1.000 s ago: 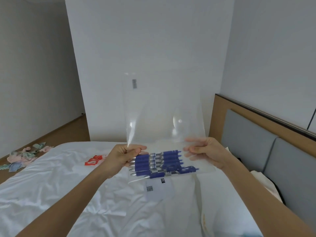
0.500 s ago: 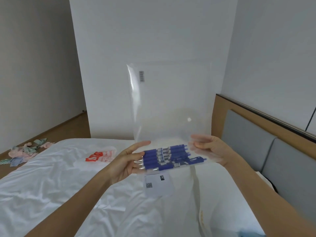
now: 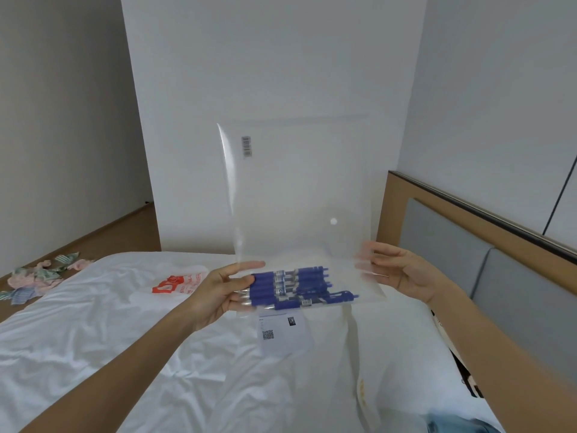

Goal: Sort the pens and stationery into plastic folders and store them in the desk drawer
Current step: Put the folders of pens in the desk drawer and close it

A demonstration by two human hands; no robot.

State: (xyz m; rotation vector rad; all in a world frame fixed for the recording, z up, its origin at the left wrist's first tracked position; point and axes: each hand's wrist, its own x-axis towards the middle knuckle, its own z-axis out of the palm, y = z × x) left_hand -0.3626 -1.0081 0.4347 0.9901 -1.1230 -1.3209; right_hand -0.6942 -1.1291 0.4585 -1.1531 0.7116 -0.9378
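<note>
Your left hand holds the folder's lower left edge, thumb in front, fingers nearly straight behind. Your right hand supports the lower right edge with straight, relaxed fingers, partly seen through the plastic. The clear folder stands upright above the bed, barcode sticker near its top left, snap button at mid right. Blue pens lie stacked sideways along its bottom. Below it, a QR slip rests on the sheet; a red-printed bag lies to the left.
</note>
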